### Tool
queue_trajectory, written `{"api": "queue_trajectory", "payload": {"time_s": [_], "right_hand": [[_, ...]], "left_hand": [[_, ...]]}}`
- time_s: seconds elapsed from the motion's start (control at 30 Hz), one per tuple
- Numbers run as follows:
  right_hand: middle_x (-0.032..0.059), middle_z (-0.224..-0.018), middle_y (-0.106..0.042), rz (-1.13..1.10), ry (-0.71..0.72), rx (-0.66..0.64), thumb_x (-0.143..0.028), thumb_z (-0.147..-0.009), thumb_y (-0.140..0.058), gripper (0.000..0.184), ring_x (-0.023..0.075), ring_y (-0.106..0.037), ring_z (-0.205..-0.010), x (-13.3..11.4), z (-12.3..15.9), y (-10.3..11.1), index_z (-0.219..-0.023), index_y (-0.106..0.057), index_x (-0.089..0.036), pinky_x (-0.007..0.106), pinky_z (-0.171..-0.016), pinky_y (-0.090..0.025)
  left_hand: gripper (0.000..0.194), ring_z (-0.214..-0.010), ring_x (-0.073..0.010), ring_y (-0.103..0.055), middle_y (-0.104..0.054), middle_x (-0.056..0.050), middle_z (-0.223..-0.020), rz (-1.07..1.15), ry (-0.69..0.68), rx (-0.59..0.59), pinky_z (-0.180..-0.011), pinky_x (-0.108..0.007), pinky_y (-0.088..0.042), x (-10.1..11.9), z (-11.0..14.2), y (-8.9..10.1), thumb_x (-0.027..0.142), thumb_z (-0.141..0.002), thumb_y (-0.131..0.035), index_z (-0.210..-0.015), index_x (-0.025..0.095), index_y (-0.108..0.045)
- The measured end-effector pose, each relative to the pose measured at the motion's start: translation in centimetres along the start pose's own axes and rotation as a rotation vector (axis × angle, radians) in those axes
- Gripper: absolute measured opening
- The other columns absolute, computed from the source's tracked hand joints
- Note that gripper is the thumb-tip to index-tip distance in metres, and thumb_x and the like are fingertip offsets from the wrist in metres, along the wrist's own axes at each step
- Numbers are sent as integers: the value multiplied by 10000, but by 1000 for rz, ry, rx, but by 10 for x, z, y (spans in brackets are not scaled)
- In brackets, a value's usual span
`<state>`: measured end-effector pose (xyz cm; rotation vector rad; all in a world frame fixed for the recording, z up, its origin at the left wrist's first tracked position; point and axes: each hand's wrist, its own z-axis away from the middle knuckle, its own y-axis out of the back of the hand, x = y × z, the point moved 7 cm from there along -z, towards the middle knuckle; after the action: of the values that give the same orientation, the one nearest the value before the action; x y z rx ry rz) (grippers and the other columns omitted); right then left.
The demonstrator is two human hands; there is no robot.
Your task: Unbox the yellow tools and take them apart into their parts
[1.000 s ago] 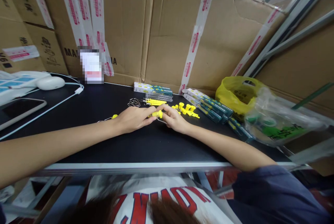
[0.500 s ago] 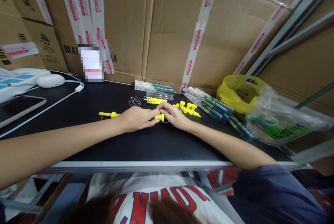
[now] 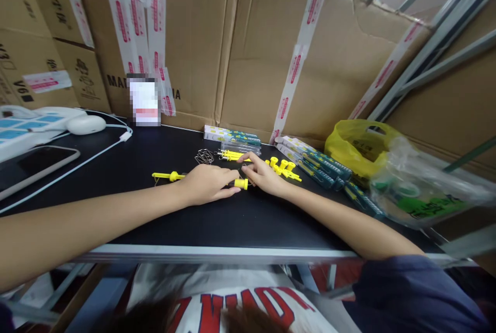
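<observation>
My left hand (image 3: 211, 184) is closed over the middle of a slim tool with yellow ends, palm down. The tool's yellow stem and collar (image 3: 172, 176) stick out left of the hand, and its yellow cap (image 3: 241, 183) shows past the fingertips. The middle is hidden under the hand. At the cap end my right hand (image 3: 263, 173) has its fingers bent together round a thin metal wire (image 3: 251, 182), partly hidden by them. Just beyond the hands lie yellow rods (image 3: 232, 155), bent wire pieces (image 3: 204, 156) and loose yellow caps (image 3: 284, 166).
Clear tubes (image 3: 240, 147) and printed boxes (image 3: 232, 135) lie at the back of the black table (image 3: 217, 224). More boxes (image 3: 318, 162), a yellow bag (image 3: 349, 141) and a clear bag (image 3: 430, 188) are on the right. On the left are a phone (image 3: 34, 167), cable (image 3: 96, 152) and power strip (image 3: 34, 126).
The tool has turned and shifted slightly, so more of its yellow stem shows on the left and the cap sits lower. My right fingers have spread a little from the cap.
</observation>
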<state>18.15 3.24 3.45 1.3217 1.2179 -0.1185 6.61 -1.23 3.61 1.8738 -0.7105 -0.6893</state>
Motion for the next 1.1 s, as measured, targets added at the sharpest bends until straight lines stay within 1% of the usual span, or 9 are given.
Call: {"api": "queue_trajectory", "payload": {"time_s": [0.13, 0.23, 0.37, 0.5, 0.6, 0.8, 0.97, 1.03, 1.1], "right_hand": [[-122, -476, -346, 173, 71, 40, -207, -876, -445, 143, 71, -326, -433, -2, -26, 1, -1018, -452, -186, 186, -490, -278], [-104, -502, -406, 295, 154, 65, -183, -850, -467, 179, 82, -367, -478, -13, -55, -4, -1028, -474, -182, 204, -524, -279], [-67, -590, -504, 429, 184, 55, -186, -814, -517, 185, 93, -435, -554, -22, -94, -21, -998, -527, -184, 217, -563, -293], [-30, -697, -578, 561, 156, 25, -202, -822, -504, 213, 112, -472, -620, -22, -117, -38, -1026, -563, -194, 230, -583, -300], [-3, -788, -619, 615, 159, 36, -219, -845, -479, 221, 133, -514, -676, -22, -124, -42, -1050, -561, -200, 242, -606, -326], [35, -948, -656, 748, 169, 95, -231, -852, -464, 224, 189, -566, -810, -19, -130, -40, -1052, -565, -225, 268, -659, -365], [42, -925, -655, 790, 146, 109, -252, -860, -468, 213, 188, -558, -794, -16, -126, -38, -1044, -570, -218, 263, -650, -360], [31, -883, -650, 751, 155, 125, -255, -865, -478, 186, 168, -549, -760, -19, -118, -32, -1014, -579, -208, 249, -638, -348], [13, -812, -635, 684, 171, 137, -267, -878, -479, 159, 143, -531, -705, -22, -104, -23, -973, -587, -198, 236, -619, -332]], "left_hand": [[247, -829, -175, -610, -643, -13, -863, 64, -30, 67, -648, -244, -415, 1, 1, 4, 399, -927, -444, -924, 189, -573], [205, -865, -176, -591, -641, -14, -895, 108, -40, 78, -710, -258, -422, 1, 1, 5, 350, -916, -475, -976, 198, -599], [211, -888, -175, -583, -637, -18, -914, 137, -40, 63, -738, -263, -421, 0, 2, 4, 332, -913, -481, -1003, 196, -614], [207, -868, -174, -575, -630, -17, -897, 143, -34, 52, -717, -263, -415, -2, 2, 3, 332, -909, -485, -993, 198, -618], [218, -859, -171, -570, -628, -20, -895, 157, -39, 51, -716, -262, -412, -3, 2, 3, 338, -913, -473, -986, 196, -621], [229, -871, -179, -566, -622, -21, -907, 161, -42, 32, -732, -273, -416, -3, 2, 2, 349, -916, -463, -990, 196, -617], [226, -889, -184, -571, -617, -20, -911, 155, -38, 21, -746, -278, -422, -3, 2, 2, 345, -915, -465, -990, 195, -617], [223, -894, -184, -572, -619, -22, -917, 150, -35, 17, -752, -277, -422, -2, 1, 3, 338, -913, -469, -994, 194, -618], [216, -891, -183, -570, -621, -26, -919, 149, -36, 20, -755, -273, -420, -2, 1, 4, 331, -909, -475, -989, 193, -620]]}}
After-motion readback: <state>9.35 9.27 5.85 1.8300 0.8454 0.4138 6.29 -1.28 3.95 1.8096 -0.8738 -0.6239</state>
